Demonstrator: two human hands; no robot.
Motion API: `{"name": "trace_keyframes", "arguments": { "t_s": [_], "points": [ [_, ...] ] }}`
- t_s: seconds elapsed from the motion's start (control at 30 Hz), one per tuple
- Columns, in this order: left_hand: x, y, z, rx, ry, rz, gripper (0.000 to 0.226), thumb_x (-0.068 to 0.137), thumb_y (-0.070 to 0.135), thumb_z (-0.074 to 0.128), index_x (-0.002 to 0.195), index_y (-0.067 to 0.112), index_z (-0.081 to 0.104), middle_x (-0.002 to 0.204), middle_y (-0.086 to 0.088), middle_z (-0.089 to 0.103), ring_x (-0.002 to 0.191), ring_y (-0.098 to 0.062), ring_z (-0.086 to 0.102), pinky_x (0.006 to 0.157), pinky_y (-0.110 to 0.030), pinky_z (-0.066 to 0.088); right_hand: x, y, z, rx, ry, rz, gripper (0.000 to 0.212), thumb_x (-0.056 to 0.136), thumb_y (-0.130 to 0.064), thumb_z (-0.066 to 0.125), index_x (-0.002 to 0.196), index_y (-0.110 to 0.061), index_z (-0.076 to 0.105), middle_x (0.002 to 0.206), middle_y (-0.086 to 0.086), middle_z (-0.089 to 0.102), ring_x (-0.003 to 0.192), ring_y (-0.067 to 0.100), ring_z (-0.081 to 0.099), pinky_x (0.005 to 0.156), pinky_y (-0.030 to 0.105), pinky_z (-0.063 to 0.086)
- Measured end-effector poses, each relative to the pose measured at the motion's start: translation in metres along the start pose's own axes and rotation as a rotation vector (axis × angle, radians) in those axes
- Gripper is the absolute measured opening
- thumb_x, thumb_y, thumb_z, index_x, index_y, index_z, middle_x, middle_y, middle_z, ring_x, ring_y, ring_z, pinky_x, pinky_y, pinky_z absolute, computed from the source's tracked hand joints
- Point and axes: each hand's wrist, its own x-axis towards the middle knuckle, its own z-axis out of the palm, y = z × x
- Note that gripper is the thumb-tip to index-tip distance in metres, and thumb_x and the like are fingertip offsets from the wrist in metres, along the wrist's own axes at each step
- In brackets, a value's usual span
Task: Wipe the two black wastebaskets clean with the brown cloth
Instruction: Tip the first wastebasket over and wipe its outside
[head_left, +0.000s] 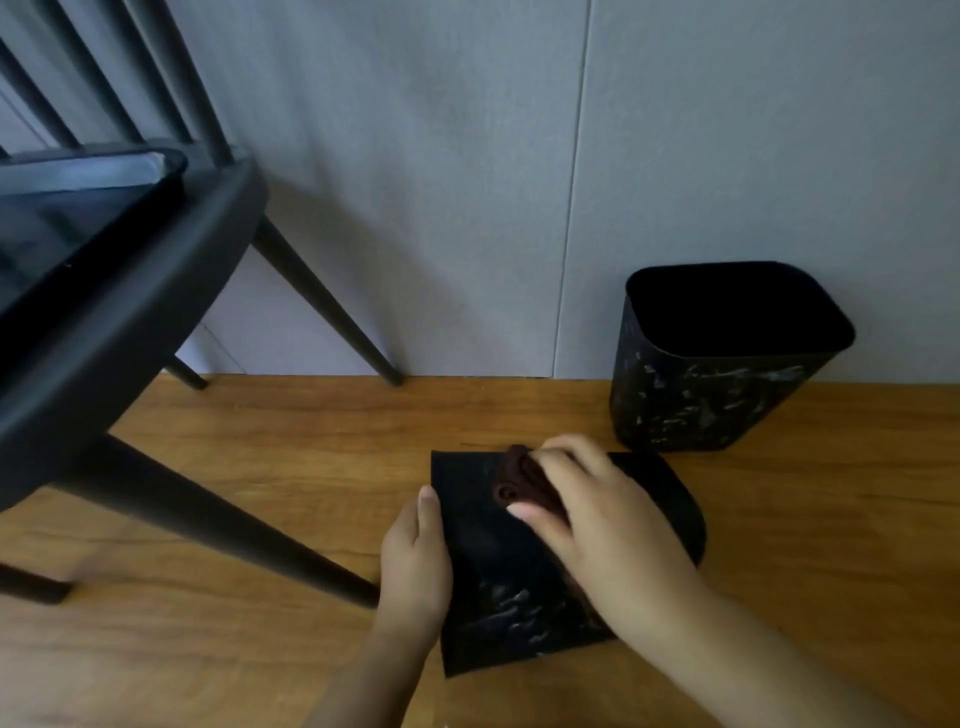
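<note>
One black wastebasket (488, 561) lies on its side on the wooden floor, its flat side up, with pale smears near its lower end. My left hand (415, 561) grips its left edge, thumb on top. My right hand (597, 509) presses the bunched brown cloth (511, 480) onto the upper part of that side. The second black wastebasket (711, 389) stands upright against the wall at the right, its front streaked with whitish marks.
A black chair (130, 312) stands at the left, its legs slanting down to the floor close to the lying basket. A dark tray (78, 208) rests on its seat. A grey wall (467, 182) closes the back.
</note>
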Motion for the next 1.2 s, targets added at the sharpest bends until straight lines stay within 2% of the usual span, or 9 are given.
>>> {"name": "trace_keyframes", "arguments": {
  "t_s": [0.07, 0.2, 0.27, 0.37, 0.47, 0.7, 0.87, 1.0, 1.2],
  "points": [
    [0.000, -0.004, 0.001, 0.055, 0.017, 0.095, 0.048, 0.100, 0.045, 0.030, 0.088, 0.015, 0.065, 0.080, -0.008, 0.068, 0.076, -0.020, 0.066, 0.070, -0.032, 0.053, 0.004, -0.013, 0.017, -0.052, -0.043, -0.058, 0.047, 0.092, -0.048, 0.052, 0.134, -0.026, 0.049, 0.138, -0.011, 0.042, 0.118, 0.011, 0.051, 0.100, 0.029, 0.043],
    [-0.005, -0.016, 0.005, 0.156, -0.002, 0.215, 0.041, 0.103, 0.032, 0.029, 0.086, 0.020, 0.064, 0.079, -0.004, 0.067, 0.071, -0.015, 0.063, 0.070, -0.037, 0.052, 0.014, -0.018, 0.044, -0.153, 0.019, -0.041, 0.041, 0.076, -0.041, 0.073, 0.110, -0.019, 0.067, 0.114, -0.001, 0.065, 0.090, 0.019, 0.067, 0.075, 0.037, 0.057],
    [-0.005, -0.023, 0.006, 0.189, -0.012, 0.206, 0.039, 0.104, 0.029, 0.030, 0.088, 0.022, 0.065, 0.080, -0.001, 0.068, 0.073, -0.014, 0.064, 0.073, -0.043, 0.054, 0.017, -0.016, 0.050, -0.186, 0.025, -0.023, 0.043, 0.069, -0.039, 0.081, 0.105, -0.019, 0.070, 0.110, 0.000, 0.067, 0.086, 0.020, 0.068, 0.071, 0.037, 0.056],
    [-0.003, -0.026, 0.007, 0.208, -0.021, 0.212, 0.037, 0.103, 0.029, 0.031, 0.087, 0.022, 0.064, 0.079, 0.000, 0.068, 0.073, -0.014, 0.064, 0.072, -0.044, 0.054, 0.012, -0.014, 0.057, -0.254, 0.032, -0.046, 0.046, 0.064, -0.033, 0.086, 0.104, -0.018, 0.071, 0.113, 0.002, 0.067, 0.090, 0.022, 0.068, 0.073, 0.039, 0.056],
    [-0.003, -0.021, 0.009, 0.227, -0.034, 0.234, 0.036, 0.103, 0.030, 0.032, 0.085, 0.021, 0.062, 0.077, 0.001, 0.066, 0.067, -0.007, 0.061, 0.064, -0.030, 0.052, 0.011, -0.010, 0.058, -0.279, 0.036, -0.037, 0.047, 0.065, -0.029, 0.086, 0.108, -0.019, 0.069, 0.116, 0.002, 0.066, 0.093, 0.022, 0.067, 0.076, 0.039, 0.056],
    [-0.005, -0.024, 0.012, 0.250, -0.039, 0.231, 0.036, 0.103, 0.030, 0.031, 0.082, 0.017, 0.057, 0.073, -0.002, 0.060, 0.065, -0.009, 0.056, 0.058, -0.022, 0.046, 0.008, 0.001, 0.051, -0.302, 0.090, 0.193, 0.044, 0.083, -0.030, 0.070, 0.125, -0.018, 0.061, 0.127, 0.005, 0.060, 0.105, 0.025, 0.062, 0.086, 0.039, 0.052],
    [-0.005, -0.023, 0.010, 0.220, -0.037, 0.278, 0.035, 0.102, 0.029, 0.033, 0.082, 0.015, 0.058, 0.071, -0.002, 0.061, 0.063, -0.010, 0.057, 0.059, -0.028, 0.047, 0.016, -0.006, 0.054, -0.212, 0.061, 0.021, 0.044, 0.078, -0.031, 0.075, 0.120, -0.022, 0.064, 0.124, -0.003, 0.061, 0.104, 0.019, 0.062, 0.087, 0.036, 0.052],
    [-0.007, -0.027, 0.013, 0.215, -0.009, 0.290, 0.039, 0.100, 0.037, 0.030, 0.083, 0.016, 0.058, 0.073, -0.006, 0.062, 0.065, -0.018, 0.058, 0.061, -0.039, 0.050, 0.009, 0.012, 0.043, -0.224, 0.124, 0.216, 0.047, 0.090, -0.032, 0.060, 0.135, -0.022, 0.052, 0.136, 0.000, 0.053, 0.117, 0.020, 0.055, 0.097, 0.036, 0.047],
    [-0.005, -0.025, 0.011, 0.226, -0.012, 0.308, 0.031, 0.103, 0.023, 0.031, 0.087, 0.020, 0.058, 0.076, 0.001, 0.065, 0.069, -0.007, 0.061, 0.059, -0.022, 0.048, 0.009, -0.019, 0.054, -0.130, 0.047, -0.031, 0.047, 0.084, -0.027, 0.068, 0.130, -0.025, 0.057, 0.135, -0.005, 0.054, 0.119, 0.019, 0.055, 0.098, 0.038, 0.046]
  ]
}}
